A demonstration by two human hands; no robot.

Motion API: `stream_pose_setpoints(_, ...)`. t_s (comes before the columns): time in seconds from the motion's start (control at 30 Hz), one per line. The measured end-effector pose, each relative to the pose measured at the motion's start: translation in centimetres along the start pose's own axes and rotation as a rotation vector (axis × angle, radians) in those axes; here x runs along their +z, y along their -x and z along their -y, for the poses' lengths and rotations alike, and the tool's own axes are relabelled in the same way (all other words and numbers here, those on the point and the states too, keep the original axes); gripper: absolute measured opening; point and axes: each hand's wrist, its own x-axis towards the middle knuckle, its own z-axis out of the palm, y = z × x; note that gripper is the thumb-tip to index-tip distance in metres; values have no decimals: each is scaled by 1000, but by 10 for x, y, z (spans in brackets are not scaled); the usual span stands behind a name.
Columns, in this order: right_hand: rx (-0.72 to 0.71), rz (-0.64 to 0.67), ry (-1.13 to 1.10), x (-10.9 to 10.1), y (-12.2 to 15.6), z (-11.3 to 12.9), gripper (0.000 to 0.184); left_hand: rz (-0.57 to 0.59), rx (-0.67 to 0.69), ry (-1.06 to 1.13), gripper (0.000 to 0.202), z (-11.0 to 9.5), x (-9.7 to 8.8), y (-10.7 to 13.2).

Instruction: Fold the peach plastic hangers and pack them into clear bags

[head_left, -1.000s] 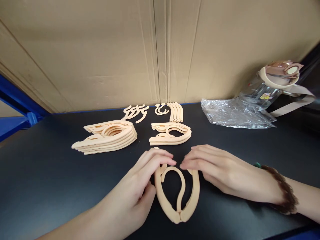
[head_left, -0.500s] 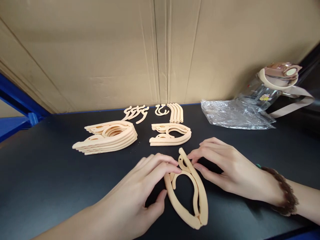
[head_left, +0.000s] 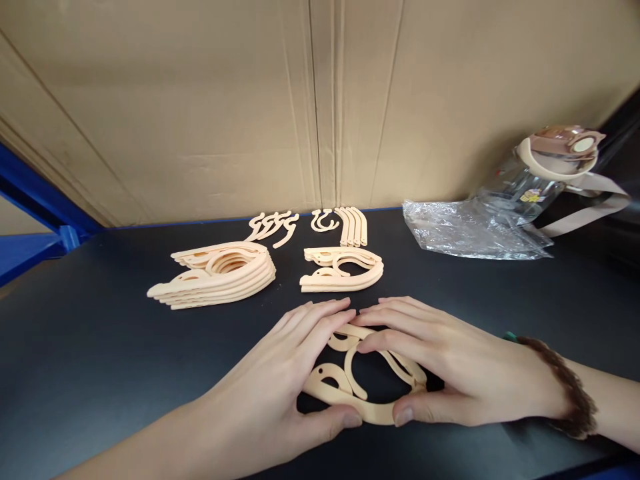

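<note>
A beige plastic folding clothes hanger [head_left: 379, 412] lies folded on the black tabletop, its curved hook inside and its closed end toward the right. My left hand [head_left: 295, 380] grips its left end, with the thumb on the near arm and the fingers over the far arm. Around the right part my right hand [head_left: 450, 360] is closed, thumb at the near edge and fingers across the far arm. My palms and fingers hide portions of both arms. Behind them rests a small stack of folded hangers [head_left: 367, 279]; a taller hanger stack [head_left: 245, 283] stands to the left.
Loose hooks [head_left: 285, 229], two further hooks [head_left: 325, 221] and several curved hanger arms [head_left: 354, 227] lie along the back by the cardboard wall [head_left: 200, 120]. A clear plastic bag [head_left: 465, 230] and a strapped water bottle [head_left: 530, 187] are at the back right. Blue framing [head_left: 45, 207] borders the left.
The folded hanger has turned from pointing toward me to lying crosswise, its closed end now at the right. My right hand has come down over it, and both hands now enclose it.
</note>
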Motion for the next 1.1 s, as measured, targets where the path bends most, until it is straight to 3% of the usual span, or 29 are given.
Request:
stream_pose_setpoints(0.17,-4,25,-3,1,0,-1,48,21,14,-11,86,-3,-3,-2)
stream_pose_setpoints(0.3,9,22,-10,-3,-1,-1,50,91,-4,5,101,-8,-7,-8)
stream_pose_setpoints(0.4,43,-63,13,-12,0,0,42,129,-15,26,107,-11,-11,-13)
stream_pose_setpoints(0.5,96,-173,58,-25,1,1,29,159,6,9,103,-14,-17,-19)
stream_pose_setpoints(0.6,126,-201,116,-34,2,-2,22,183,38,-29,97,-20,-22,-23)
stream_pose_setpoints(0.73,116,-197,218,-38,6,-14,24,149,69,-100,98,-26,-28,-25)
stream_pose_setpoints(0.83,169,-277,277,-42,7,-29,26,61,61,-172,95,-24,-42,-29)
stream_pose_setpoints(0.97,302,-404,251,-50,2,-49,26,6,-123,-302,87,-9,-68,-55)
stream_pose_setpoints(1.1,336,-356,143,-48,-12,-63,35,63,-186,-286,79,9,-78,-92)
